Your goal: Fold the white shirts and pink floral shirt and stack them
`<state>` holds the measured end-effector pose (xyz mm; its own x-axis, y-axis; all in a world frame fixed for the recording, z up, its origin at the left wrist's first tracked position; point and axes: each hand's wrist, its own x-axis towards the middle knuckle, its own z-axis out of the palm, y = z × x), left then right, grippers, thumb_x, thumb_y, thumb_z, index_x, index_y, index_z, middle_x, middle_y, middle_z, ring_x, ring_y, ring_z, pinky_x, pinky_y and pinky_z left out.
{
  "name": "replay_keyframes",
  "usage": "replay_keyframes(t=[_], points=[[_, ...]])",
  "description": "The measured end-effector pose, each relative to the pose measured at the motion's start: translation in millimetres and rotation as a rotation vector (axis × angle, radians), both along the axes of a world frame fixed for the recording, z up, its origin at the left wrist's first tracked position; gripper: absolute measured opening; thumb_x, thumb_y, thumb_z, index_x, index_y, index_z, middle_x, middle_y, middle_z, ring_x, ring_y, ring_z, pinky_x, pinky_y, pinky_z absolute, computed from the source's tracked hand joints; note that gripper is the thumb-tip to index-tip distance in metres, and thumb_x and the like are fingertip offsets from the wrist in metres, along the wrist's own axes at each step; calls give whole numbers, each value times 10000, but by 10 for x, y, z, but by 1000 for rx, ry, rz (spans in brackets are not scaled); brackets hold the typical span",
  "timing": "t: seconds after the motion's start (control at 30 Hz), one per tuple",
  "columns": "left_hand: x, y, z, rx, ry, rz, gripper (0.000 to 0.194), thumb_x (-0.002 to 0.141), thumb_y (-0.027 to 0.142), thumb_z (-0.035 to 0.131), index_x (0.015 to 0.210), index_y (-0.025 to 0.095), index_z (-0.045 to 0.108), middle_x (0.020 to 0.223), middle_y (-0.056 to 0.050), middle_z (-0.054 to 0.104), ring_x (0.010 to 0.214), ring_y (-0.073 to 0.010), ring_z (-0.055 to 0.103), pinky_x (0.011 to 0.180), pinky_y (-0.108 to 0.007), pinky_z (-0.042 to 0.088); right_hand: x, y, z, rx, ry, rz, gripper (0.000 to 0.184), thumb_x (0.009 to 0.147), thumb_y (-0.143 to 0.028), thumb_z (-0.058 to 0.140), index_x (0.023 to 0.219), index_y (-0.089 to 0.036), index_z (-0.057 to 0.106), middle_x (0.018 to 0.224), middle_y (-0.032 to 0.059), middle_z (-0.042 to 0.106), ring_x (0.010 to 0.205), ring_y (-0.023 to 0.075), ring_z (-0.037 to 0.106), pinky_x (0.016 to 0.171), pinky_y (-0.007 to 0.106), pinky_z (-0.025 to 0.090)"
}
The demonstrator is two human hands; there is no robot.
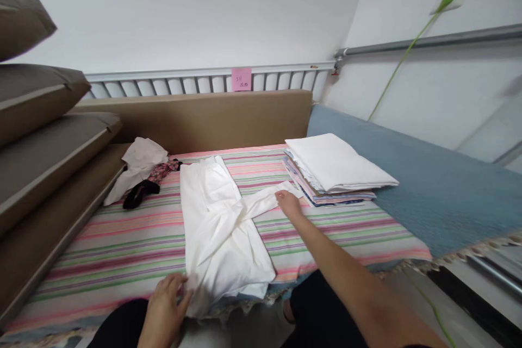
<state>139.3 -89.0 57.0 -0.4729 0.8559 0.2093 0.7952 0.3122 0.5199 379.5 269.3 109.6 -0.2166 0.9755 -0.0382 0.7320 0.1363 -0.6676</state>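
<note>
A white long-sleeved shirt (218,228) lies partly folded on the striped cloth (150,253), with creases across its middle. One sleeve (263,202) stretches out to the right. Near the cuff, my right hand (289,204) pinches that sleeve between thumb and fingers. My left hand (167,296) is at the shirt's lower left edge, its fingers loosely curled and apart from the thumb. Whether its fingertips touch the fabric is hard to tell.
A stack of folded cloths (336,166), white on top, stands to the right. Crumpled garments (144,163) lie at the back left, beside stacked brown cushions (53,136). A brown backrest (220,122) and a blue padded side (399,163) border the striped cloth.
</note>
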Motion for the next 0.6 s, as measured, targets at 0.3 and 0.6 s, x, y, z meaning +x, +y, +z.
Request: replay_keyframes(t=[0.3,0.6], points=[[-557,1149,148,-49,139,-27,430,861,234,337,1245,131,501,1326,-116,506,1263,-234,411,1050,-423,333,-164,511,-12,199,-261,329,418,794,-62,393,1117,-168,636,1217,96,587,1164,205,494,1012,310,317],[-1182,1922,-242,-169,317,71,506,903,406,306,1325,149,413,1436,-144,346,1341,-312,262,1054,-571,198,-426,858,-55,184,-603,436,437,704,11,437,1022,-170,676,1085,124,638,977,239,596,837,326,430]])
